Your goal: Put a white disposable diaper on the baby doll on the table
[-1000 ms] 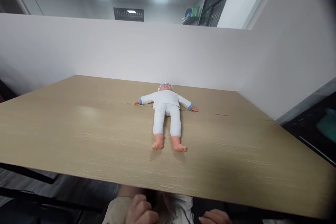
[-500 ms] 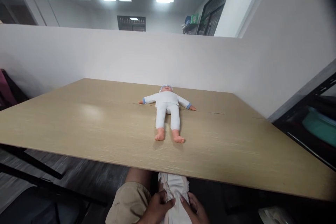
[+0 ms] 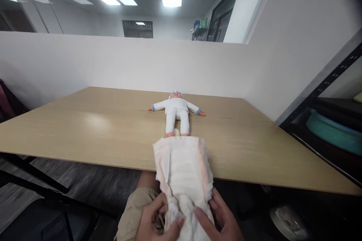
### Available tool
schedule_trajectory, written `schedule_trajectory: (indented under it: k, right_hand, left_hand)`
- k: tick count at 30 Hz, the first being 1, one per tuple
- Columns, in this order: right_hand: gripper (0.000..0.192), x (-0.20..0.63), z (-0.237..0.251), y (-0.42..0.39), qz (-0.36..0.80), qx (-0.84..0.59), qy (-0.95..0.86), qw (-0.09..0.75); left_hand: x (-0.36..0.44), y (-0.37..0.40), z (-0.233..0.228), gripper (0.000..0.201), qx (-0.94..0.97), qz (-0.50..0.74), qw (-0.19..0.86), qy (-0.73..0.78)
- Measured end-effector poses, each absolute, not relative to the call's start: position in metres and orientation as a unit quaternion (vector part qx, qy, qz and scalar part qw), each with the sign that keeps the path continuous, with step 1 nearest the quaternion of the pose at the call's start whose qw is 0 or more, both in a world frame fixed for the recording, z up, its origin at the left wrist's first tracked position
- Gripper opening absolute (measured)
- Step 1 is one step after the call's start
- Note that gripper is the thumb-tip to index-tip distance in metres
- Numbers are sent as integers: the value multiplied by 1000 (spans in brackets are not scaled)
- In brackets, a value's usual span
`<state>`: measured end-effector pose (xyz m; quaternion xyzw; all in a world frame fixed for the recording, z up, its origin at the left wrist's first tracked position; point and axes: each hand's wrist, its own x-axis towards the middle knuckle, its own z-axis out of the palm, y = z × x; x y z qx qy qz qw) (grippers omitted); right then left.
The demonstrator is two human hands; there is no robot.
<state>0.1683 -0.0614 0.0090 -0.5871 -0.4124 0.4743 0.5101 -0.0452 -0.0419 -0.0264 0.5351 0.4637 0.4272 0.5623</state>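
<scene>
Head view, read from left to right. We saw the wooden table stretching away to a white partition, with a knee in tan shorts below its near edge. Our left hand was clenched on the bunched near end of a white disposable diaper, its fingers curled into the gathered material. The diaper rose from both hands in front of the table's near edge, held up in the air rather than laid on the wood. Its far end fanned out wide and covered the feet of a baby doll. The doll lay on its back at mid-table, arms spread, in a white suit with blue cuffs and a cap. Our right hand gripped the diaper's other near corner, thumb pressed on the upper face.

We judged the step in hand to be opening the diaper out. The next move called for both hands to keep even tension, so that the soft pad would not fold back on itself.

The diaper looked quilted down its middle, with ruffled, faintly pink-tinted edges, and crumpled where we grasped it. At far right stood a dark shelving rack holding a teal object.
</scene>
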Motion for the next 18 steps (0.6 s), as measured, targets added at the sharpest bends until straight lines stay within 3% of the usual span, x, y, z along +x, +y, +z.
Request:
schedule_trajectory:
  k: [4, 9, 12, 18]
  right_hand:
    - [60, 158, 11, -21, 484, -535, -454, 522]
    - [52, 158, -15, 1, 479, -529, -482, 508]
    - [57, 163, -29, -1, 462, -563, -479, 491]
    - [53, 183, -31, -10, 248, -650, -512, 504]
  left_hand:
    - [-35, -13, -10, 44, 543, 471, 520, 461]
    - [-35, 13, -29, 51, 492, 462, 593, 438]
    - [-35, 17, -43, 58, 456, 444, 645, 424]
    - [-35, 15, -52, 61, 450, 430, 661, 419]
